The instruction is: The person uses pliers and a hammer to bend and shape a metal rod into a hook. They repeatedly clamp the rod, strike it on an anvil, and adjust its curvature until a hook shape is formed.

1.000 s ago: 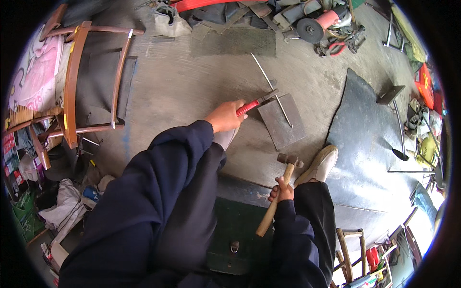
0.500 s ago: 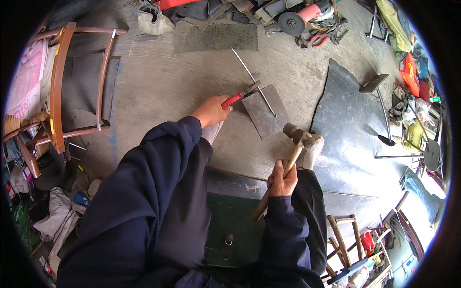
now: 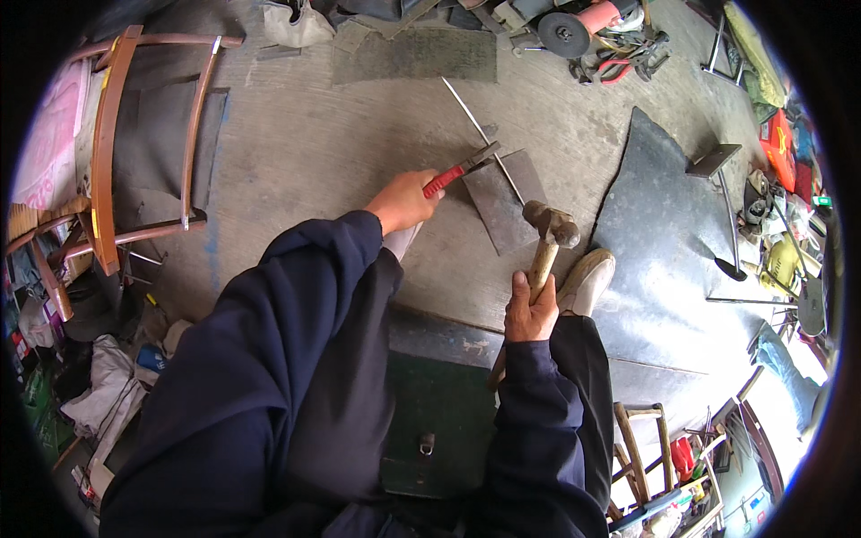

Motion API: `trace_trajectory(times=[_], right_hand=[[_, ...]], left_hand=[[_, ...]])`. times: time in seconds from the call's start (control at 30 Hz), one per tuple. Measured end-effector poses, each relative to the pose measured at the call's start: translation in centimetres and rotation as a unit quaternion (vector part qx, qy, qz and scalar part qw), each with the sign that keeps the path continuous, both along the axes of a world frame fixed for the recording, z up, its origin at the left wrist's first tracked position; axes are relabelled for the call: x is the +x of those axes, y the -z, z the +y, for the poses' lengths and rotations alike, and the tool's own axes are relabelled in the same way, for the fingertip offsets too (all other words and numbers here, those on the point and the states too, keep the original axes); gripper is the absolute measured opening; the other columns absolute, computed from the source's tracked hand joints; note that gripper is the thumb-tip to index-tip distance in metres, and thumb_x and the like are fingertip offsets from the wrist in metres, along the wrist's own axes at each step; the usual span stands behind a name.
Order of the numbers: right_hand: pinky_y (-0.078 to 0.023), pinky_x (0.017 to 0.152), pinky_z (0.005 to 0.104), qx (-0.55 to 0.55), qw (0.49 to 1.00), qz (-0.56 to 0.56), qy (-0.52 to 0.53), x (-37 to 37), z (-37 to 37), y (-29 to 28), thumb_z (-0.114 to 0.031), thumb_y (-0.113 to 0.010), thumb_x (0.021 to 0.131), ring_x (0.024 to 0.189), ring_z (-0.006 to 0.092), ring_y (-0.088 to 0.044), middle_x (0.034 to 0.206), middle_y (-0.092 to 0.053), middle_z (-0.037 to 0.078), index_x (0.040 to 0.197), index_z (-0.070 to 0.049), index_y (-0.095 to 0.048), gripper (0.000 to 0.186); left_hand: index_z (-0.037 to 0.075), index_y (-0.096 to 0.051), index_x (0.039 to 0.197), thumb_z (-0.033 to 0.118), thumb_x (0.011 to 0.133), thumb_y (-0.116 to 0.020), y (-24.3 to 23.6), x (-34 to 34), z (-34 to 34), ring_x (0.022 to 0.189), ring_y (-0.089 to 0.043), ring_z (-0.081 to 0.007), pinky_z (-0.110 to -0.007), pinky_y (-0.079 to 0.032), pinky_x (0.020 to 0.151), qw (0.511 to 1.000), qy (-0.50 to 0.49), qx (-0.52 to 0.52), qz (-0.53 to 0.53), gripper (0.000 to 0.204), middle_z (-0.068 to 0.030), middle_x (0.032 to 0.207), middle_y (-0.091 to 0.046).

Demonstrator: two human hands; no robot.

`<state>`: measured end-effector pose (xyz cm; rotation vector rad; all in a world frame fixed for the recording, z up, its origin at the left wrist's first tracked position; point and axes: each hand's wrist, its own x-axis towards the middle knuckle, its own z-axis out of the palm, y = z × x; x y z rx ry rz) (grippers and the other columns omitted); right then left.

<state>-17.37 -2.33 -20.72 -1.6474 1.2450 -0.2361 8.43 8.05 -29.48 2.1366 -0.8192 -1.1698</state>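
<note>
My left hand is closed round the handles of red-handled pliers. The jaws grip a thin straight metal rod, which slants across a flat dark metal plate lying on the floor. In my right hand is a hammer with a wooden handle, my fingers wrapped round its middle. The hammer head is over the plate's right edge, by the near end of the rod. It covers that end, so I cannot tell whether the two touch.
A dark sheet lies right of the plate, beside my shoe. An angle grinder and red-handled pliers lie at the far right. A wooden chair lies on its side at the left. Below me is a green box.
My right hand has moved the hammer forward, bringing its head from beside the plate to the rod's near end. The left hand still holds the pliers on the rod. The view has shifted slightly.
</note>
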Motion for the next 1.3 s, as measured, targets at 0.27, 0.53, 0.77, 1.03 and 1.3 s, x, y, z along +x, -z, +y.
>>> trace_trajectory(times=[0.27, 0.53, 0.77, 1.03, 1.3], right_hand=[[-0.049, 0.062, 0.0324, -0.032, 0.999, 0.01, -0.011, 0.4, -0.4, -0.5, -0.02, -0.068, 0.097, 0.065, 0.0136, -0.056, 0.07, -0.06, 0.01, 0.098, -0.001, -0.058, 0.022], [-0.045, 0.059, 0.0296, 0.062, 0.994, -0.021, 0.082, -1.3, -0.7, -0.7, -0.025, -0.069, 0.097, 0.062, 0.0112, -0.051, 0.068, -0.056, 0.004, 0.097, -0.002, -0.058, 0.027], [-0.047, 0.06, 0.0301, -0.022, 0.999, 0.025, -0.007, -0.8, -0.2, -0.3, -0.021, -0.069, 0.097, 0.062, 0.011, -0.052, 0.069, -0.058, 0.006, 0.096, -0.003, -0.059, 0.021], [-0.047, 0.061, 0.0289, 0.008, 0.998, -0.043, 0.04, -0.9, -0.4, -0.8, -0.024, -0.069, 0.098, 0.064, 0.0094, -0.052, 0.07, -0.058, 0.005, 0.097, -0.003, -0.059, 0.023], [-0.049, 0.062, 0.0321, -0.046, 0.999, 0.013, -0.022, 0.6, -1.3, -0.7, -0.022, -0.069, 0.097, 0.064, 0.0138, -0.055, 0.07, -0.06, 0.009, 0.097, -0.001, -0.059, 0.023]], left_hand=[[0.001, -0.061, 0.099, 0.025, 0.095, -0.06, -0.5, -0.9, 0.4, 0.095, -0.061, -0.0495, -0.053, -0.047, 0.079, 1.0, -0.019, 0.003, -0.024, 0.024, -0.0267, 0.095, -0.066], [0.0, -0.061, 0.096, 0.025, 0.095, -0.061, -1.6, -1.3, 0.3, 0.093, -0.061, -0.0488, -0.051, -0.047, 0.079, 0.999, -0.023, 0.046, 0.002, 0.024, -0.0273, 0.093, -0.066], [-0.001, -0.062, 0.096, 0.026, 0.095, -0.06, -2.9, -1.4, 0.2, 0.093, -0.061, -0.0488, -0.051, -0.047, 0.08, 0.997, -0.018, 0.071, 0.002, 0.027, -0.0268, 0.093, -0.066], [-0.003, -0.068, 0.095, 0.026, 0.091, -0.054, -4.2, -1.3, -0.5, 0.095, -0.064, -0.0484, -0.054, -0.049, 0.085, 0.996, 0.0, 0.093, -0.01, 0.033, -0.0294, 0.095, -0.069], [-0.003, -0.07, 0.095, 0.024, 0.087, -0.054, -4.9, -1.0, -1.4, 0.098, -0.065, -0.0478, -0.053, -0.049, 0.088, 0.99, 0.031, 0.14, -0.01, 0.033, -0.0306, 0.097, -0.068]])
